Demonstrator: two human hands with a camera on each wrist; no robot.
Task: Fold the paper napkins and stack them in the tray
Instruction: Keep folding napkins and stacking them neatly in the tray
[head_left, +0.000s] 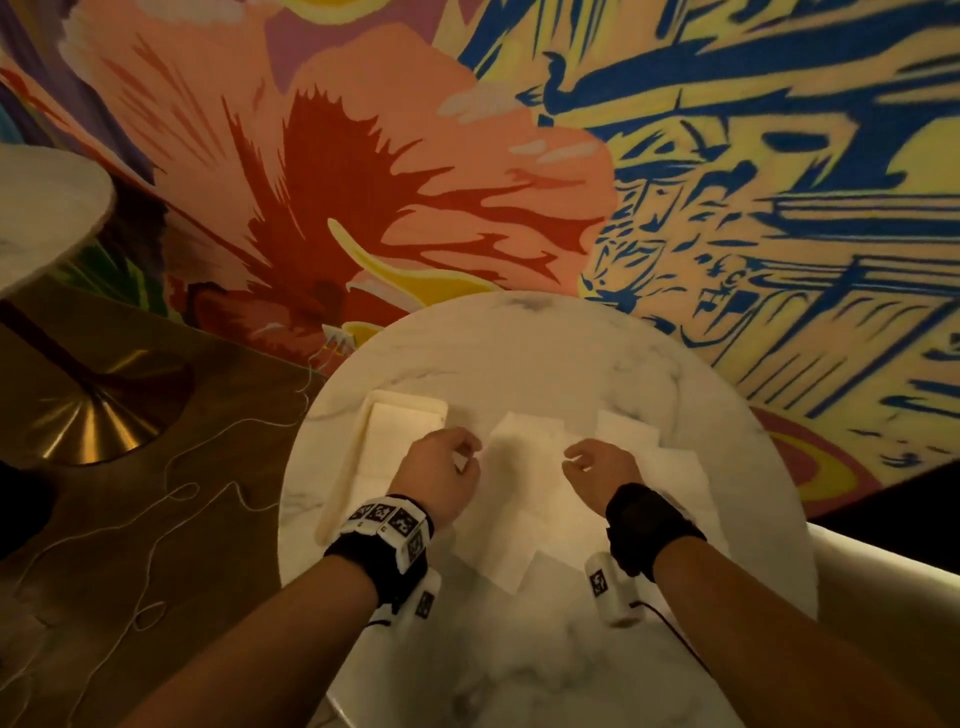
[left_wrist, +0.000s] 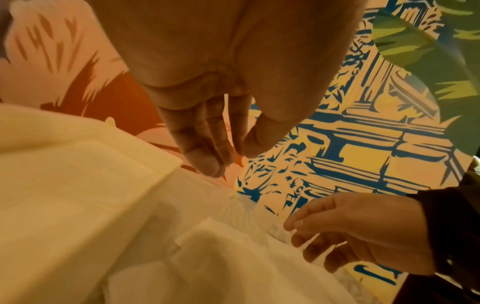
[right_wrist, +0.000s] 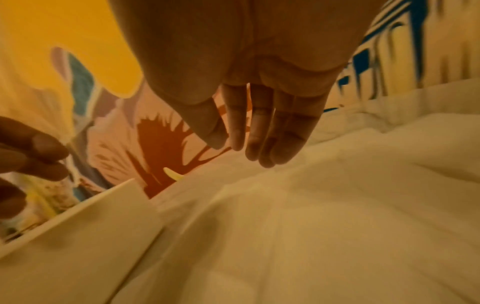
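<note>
Napkins (head_left: 524, 467): several white paper sheets were found spread overlapping on the round marble table (head_left: 571, 353), just right of the tray; the middle sheet lay under both hands.
Tray (head_left: 410, 402): a pale rectangular tray was noted at the table's left, with folded napkins already lying in it.
Left hand (head_left: 441, 470): it was held above the middle sheet's left side, fingers loosely curled, nothing gripped.
Right hand (head_left: 602, 465): it hovered over the same sheet's right side, fingers relaxed and apart, nothing held.
Step judged: taking up the middle sheet for folding.
Method advised: only the top sheet should be pinched at its two near corners, edges brought level, and the crease pressed flat before transfer.
Risk: neighbouring sheets overlapped and might be lifted together.
Writing: none readable; only square coded markers were seen on the wrist bands (head_left: 387, 519).
</note>
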